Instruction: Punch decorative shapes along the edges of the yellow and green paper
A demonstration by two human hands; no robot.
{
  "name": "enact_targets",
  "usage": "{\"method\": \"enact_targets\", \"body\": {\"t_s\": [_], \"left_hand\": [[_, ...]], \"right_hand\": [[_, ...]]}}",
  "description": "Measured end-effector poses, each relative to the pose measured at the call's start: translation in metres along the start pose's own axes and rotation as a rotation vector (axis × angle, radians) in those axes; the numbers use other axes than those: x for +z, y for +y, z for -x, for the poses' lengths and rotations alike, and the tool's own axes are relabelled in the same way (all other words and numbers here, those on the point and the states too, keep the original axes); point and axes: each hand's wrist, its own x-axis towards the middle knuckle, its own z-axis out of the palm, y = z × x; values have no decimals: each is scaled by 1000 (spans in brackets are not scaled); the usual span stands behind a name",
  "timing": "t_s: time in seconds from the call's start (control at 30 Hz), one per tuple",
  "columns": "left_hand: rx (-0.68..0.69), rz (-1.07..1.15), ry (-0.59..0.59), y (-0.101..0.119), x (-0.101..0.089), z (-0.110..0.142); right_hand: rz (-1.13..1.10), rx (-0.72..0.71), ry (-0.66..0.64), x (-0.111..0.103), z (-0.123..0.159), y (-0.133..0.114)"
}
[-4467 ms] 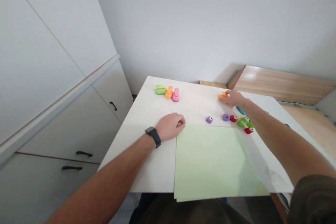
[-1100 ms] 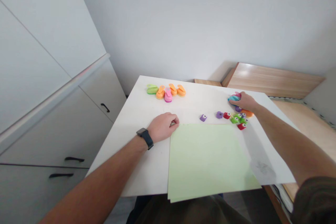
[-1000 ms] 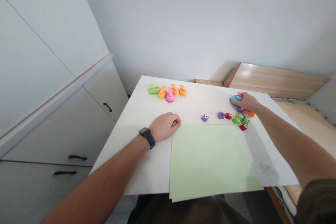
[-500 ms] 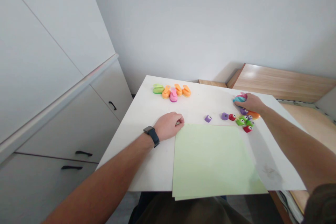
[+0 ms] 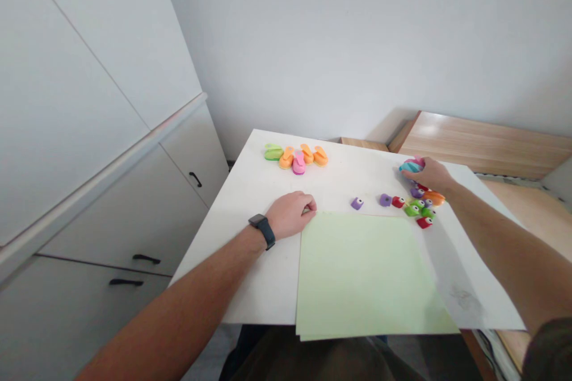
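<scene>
My right hand [image 5: 432,174] is closed around a blue craft punch [image 5: 409,167] at the far right of the table, with a bit of pink showing beside it. Just below that hand lie small purple, red and green punches with eye-like spots, such as a green punch [image 5: 412,210] and a red punch [image 5: 424,222], and an orange punch [image 5: 434,198]. My left hand [image 5: 292,214], fingers curled in, rests on the table at the upper left corner of light green paper sheets [image 5: 357,277]. Nothing can be seen held in it.
Several larger lever punches, among them a pink punch [image 5: 298,164], sit at the back left of the white table [image 5: 254,190]. A lone purple punch [image 5: 357,203] lies above the paper. White cabinets [image 5: 107,220] stand left; a wooden headboard [image 5: 487,137] is behind at right.
The view has shifted slightly, so everything appears a little further right. My right hand stays on the blue punch with little visible movement; my left hand keeps its place by the paper corner.
</scene>
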Motion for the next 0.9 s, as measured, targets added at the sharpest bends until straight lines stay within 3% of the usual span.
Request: {"method": "enact_targets", "body": {"t_s": [0.13, 0.27, 0.43, 0.6, 0.77, 0.9], "left_hand": [[28, -6, 20, -3, 2, 0], [32, -8, 22, -3, 3, 1], [38, -10, 21, -3, 2, 1], [42, -8, 26, -4, 2, 0], [52, -4, 44, -2, 3, 0], [42, -4, 52, -1, 3, 0]], "right_hand": [[-63, -2, 37, -9, 1, -16], [-172, -51, 73, -28, 8, -58], [-265, -360, 90, -53, 41, -152], [-362, -744, -7, -67, 97, -262], [-280, -922, -96, -56, 132, -349], [-262, -973, -159, -33, 137, -384]]}}
